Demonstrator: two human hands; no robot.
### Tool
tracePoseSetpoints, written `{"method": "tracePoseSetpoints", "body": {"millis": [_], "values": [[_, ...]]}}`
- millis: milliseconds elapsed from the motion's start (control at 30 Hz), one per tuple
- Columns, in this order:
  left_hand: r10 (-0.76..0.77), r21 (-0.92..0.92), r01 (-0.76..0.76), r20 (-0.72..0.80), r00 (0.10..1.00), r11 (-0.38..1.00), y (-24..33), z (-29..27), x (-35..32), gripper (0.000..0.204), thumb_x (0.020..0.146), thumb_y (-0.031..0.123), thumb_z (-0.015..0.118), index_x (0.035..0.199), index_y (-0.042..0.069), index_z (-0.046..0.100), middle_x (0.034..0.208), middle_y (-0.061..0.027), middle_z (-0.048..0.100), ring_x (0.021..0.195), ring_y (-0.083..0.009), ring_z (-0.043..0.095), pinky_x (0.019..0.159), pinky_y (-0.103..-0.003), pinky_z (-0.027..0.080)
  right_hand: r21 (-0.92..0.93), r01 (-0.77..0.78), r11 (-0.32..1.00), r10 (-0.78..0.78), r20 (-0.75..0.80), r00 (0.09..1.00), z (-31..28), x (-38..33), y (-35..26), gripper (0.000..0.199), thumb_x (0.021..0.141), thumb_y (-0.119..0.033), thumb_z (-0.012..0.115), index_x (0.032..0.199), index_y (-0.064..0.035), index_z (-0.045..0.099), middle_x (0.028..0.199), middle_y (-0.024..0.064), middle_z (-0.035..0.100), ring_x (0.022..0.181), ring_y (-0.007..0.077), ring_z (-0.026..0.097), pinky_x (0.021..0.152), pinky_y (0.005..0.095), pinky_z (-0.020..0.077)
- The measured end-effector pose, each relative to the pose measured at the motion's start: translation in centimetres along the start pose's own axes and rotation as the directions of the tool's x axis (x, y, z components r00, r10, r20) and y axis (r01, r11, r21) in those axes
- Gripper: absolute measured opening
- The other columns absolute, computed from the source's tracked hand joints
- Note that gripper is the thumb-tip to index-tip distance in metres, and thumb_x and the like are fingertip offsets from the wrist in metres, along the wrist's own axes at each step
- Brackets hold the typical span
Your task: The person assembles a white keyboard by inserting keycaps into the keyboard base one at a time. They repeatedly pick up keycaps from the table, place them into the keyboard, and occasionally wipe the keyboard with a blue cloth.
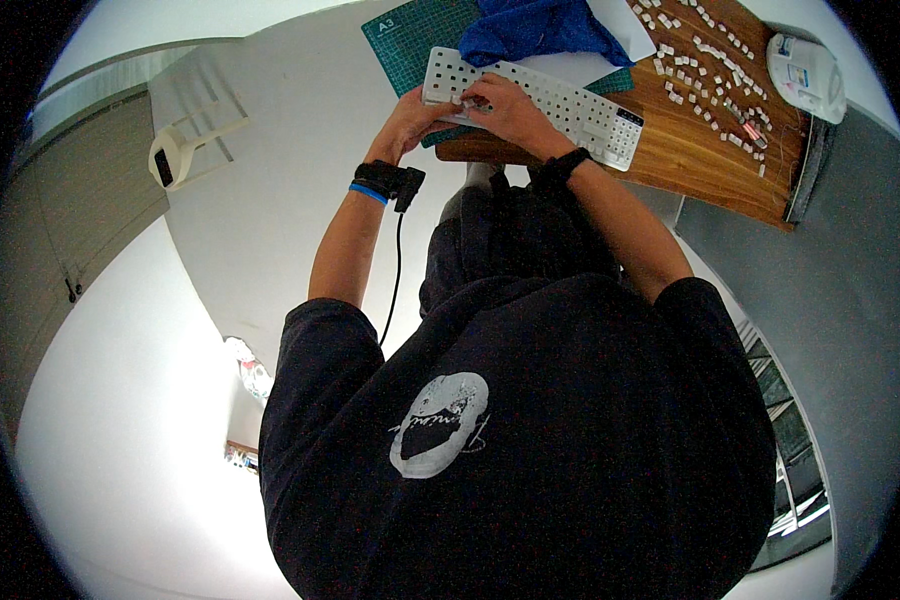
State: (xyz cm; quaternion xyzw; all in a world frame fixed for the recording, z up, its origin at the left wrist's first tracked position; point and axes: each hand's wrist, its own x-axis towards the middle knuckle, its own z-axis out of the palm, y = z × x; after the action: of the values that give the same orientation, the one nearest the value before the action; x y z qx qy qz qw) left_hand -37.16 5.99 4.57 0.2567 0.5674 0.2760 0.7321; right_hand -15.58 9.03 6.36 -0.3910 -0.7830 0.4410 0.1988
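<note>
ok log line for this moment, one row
left hand on white keyboard | right hand on it too | loose keycaps on wooden table

1 keyboard [570,105], 1 cloth [535,30], 2 hands [475,100]

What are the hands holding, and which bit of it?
Both hands rest on a white keyboard with its keycaps off. The left hand grips near its left end; the right hand presses beside it. Anything pinched is too small to tell.

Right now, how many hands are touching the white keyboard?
2. The left hand grips the keyboard near its left end, and the right hand rests on it just beside. No other hands show.
</note>
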Motion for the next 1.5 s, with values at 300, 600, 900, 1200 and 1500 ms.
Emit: {"method": "tracePoseSetpoints", "body": {"millis": [300,600,900,1200,1500], "values": [[0.005,-0.004,-0.005,-0.004,1.0,1.0,-0.2,0.0,0.2,0.054,0.082,0.013,0.083,0.128,0.004,0.056,0.123,-0.0145,0.066,0.11,-0.0261,0.068,0.089,-0.035,0.062,0.044,-0.002,0.999,0.005,-0.05,0.999,0.1,0.2,0.6,0.02,0.088,-0.01,0.073,0.1,0.0035,0.065,0.103,0.0129,0.058,0.093,0.0274,0.067,0.084,0.0356,0.0574],[0.019,0.059,-0.017,-0.043,0.999,0.998,0.2,0.7,0.0,0.057,0.08,0.014,0.085,0.128,0.004,0.055,0.123,-0.0142,0.066,0.109,-0.0256,0.068,0.089,-0.037,0.061,-0.006,-0.055,0.998,0.054,-0.057,0.997,0.5,0.5,1.4,0.023,0.081,-0.018,0.077,0.094,-0.003,0.067,0.096,0.0144,0.061,0.092,0.0333,0.062,0.082,0.0436,0.0525],[0.043,0.121,-0.034,-0.074,0.996,0.992,-0.1,0.6,-0.1,0.054,0.079,0.015,0.085,0.124,0.004,0.058,0.119,-0.0139,0.068,0.106,-0.0258,0.069,0.088,-0.039,0.061,-0.074,-0.124,0.99,0.126,0.021,0.992,0.1,0.5,0.6,0.024,0.082,-0.023,0.076,0.096,-0.005,0.067,0.094,0.0141,0.062,0.091,0.0347,0.062,0.083,0.0453,0.0504],[0.063,0.149,-0.056,-0.042,0.997,0.987,1.0,1.1,-1.2,0.053,0.082,0.018,0.084,0.125,0.003,0.058,0.12,-0.0143,0.067,0.108,-0.0255,0.068,0.091,-0.037,0.059,-0.049,-0.036,0.998,0.033,-0.064,0.997,0.1,-0.3,-0.4,0.021,0.093,-0.021,0.066,0.104,-0.0036,0.067,0.102,0.0152,0.061,0.098,0.0355,0.06,0.087,0.0468,0.0504],[0.109,0.053,-0.112,0.063,0.992,0.992,0.2,-0.1,-0.9,0.055,0.085,0.018,0.081,0.131,0.002,0.054,0.127,-0.0163,0.063,0.116,-0.0272,0.065,0.098,-0.039,0.058,-0.03,-0.081,0.996,0.078,-0.084,0.993,-0.5,-1.0,0.4,0.023,0.097,-0.018,0.064,0.112,-0.0007,0.065,0.107,0.0131,0.061,0.095,0.0286,0.064,0.084,0.0377,0.0544]]}}
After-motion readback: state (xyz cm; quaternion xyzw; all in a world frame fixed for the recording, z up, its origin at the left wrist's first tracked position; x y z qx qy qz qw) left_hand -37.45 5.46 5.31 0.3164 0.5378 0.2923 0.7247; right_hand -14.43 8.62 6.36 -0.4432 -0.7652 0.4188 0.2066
